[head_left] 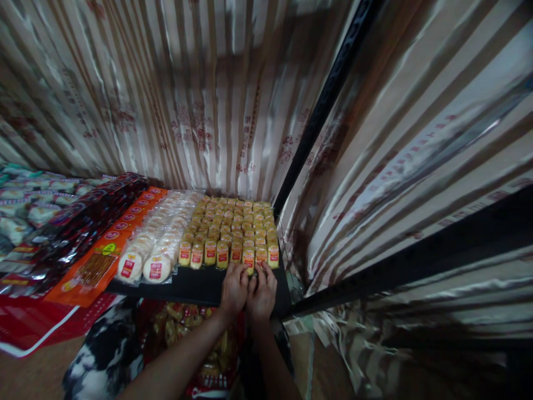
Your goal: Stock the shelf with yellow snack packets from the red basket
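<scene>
Two grips [234, 289] [261, 290], eight yellow front packets [222, 256]

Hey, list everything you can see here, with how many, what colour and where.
Shelf: one, black, centre left
Small packets: many, eight across the front, yellow with red labels, shelf's right end
Round packets: many, two columns, white, left of those
Orange packets: several, overlapping, next left
Dark packets: several, dark and shiny, further left
Pale packets: many, whitish, far left
Loose packets: many, yellowish, below shelf front
Red item: one, white strip, lower left
Patterned cloth: one, black and white, lower left
Curtain: count unclear, striped pale and brown, behind and right
Post: one, black, behind shelf's right end
Left hand: one, bare, at front packets
Right hand: one, bare, beside it
</scene>
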Demonstrator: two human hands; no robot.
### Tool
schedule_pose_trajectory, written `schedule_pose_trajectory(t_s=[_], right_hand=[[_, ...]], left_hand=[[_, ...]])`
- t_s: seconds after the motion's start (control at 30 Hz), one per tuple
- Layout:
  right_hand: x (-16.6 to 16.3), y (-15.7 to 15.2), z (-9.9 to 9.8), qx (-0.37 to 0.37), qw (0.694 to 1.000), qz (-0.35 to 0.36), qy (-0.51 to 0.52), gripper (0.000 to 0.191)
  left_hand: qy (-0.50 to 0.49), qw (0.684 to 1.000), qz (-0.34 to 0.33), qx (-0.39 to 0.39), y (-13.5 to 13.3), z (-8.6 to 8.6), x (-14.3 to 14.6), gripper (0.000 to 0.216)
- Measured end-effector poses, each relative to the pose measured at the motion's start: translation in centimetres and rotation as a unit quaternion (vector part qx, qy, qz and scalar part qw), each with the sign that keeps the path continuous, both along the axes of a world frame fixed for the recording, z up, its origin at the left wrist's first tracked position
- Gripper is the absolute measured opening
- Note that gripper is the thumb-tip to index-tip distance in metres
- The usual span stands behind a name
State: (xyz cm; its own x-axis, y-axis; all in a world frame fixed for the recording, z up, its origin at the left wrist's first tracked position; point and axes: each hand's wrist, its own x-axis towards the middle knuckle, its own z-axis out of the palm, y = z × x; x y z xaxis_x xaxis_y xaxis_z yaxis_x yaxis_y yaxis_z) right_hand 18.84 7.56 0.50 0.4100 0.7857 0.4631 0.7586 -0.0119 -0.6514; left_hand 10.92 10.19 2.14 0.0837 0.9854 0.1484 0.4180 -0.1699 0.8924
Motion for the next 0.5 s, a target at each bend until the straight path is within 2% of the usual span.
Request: schedule_pose_trajectory(t_s=[0.17,0.27,0.33,0.43,0.5], right_hand=[[0.1,-0.1,0.5,0.049,0.998,0.021,0.024,0.034],[0.1,-0.7,0.8,0.069,0.994,0.055,0.069,0.032],[-0.2,-1.6,1.0,0.057,0.989,0.084,0.105,0.031],[-1.3,-3.5,1.2,0.026,0.981,0.153,0.119,0.027],[-2.4,-4.6,1.1,0.012,0.978,0.185,0.093,0.024]], left_hand=[[0.005,0.999,0.019,0.040,-1.1,-0.2,-1.4,0.026],[0.002,0.997,0.021,0.070,-3.1,-0.3,-3.5,0.025],[0.001,0.997,0.014,0.081,-4.9,-0.6,-5.5,0.024],[0.015,0.999,-0.002,0.036,-7.5,-1.9,-8.8,0.024],[0.047,0.997,-0.014,-0.052,-8.8,-3.2,-10.6,0.023]])
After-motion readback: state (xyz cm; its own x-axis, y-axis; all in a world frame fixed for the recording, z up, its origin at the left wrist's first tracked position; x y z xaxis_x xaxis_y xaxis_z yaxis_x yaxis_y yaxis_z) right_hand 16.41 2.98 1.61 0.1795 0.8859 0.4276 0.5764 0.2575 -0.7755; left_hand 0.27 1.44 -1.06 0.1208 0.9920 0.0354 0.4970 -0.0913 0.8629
